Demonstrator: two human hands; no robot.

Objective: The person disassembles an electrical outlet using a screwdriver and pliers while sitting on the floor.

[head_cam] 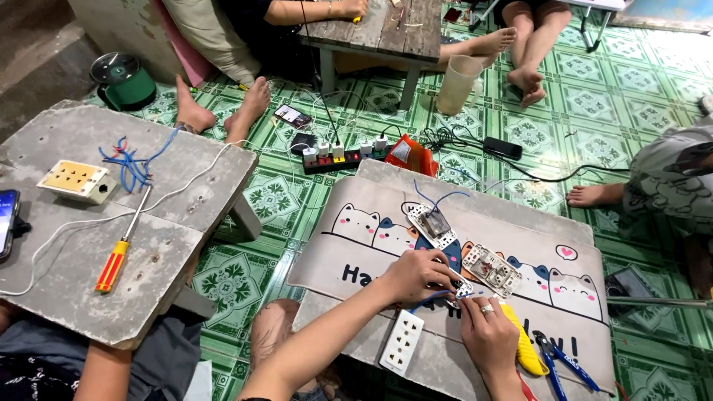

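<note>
My left hand (417, 273) grips a small white socket module (462, 288) with a blue wire, holding it down on a cat-print mat (371, 223) that covers a grey board. My right hand (486, 328), wearing a ring, is closed round a yellow-handled screwdriver (522, 347) whose tip points at the module. A white socket faceplate (402, 341) lies just left of my hands. Two opened socket frames (431, 223) (492, 268) rest on the mat beyond them. Blue-handled pliers (562, 362) lie to the right.
On the left, a second grey board (186, 186) on another person's lap carries a socket box (77, 180), blue wires (128, 165), an orange-yellow screwdriver (113, 264) and a phone (6, 220). A loaded power strip (338, 157), cables, bare feet and a wooden table (386, 30) crowd the green tiled floor.
</note>
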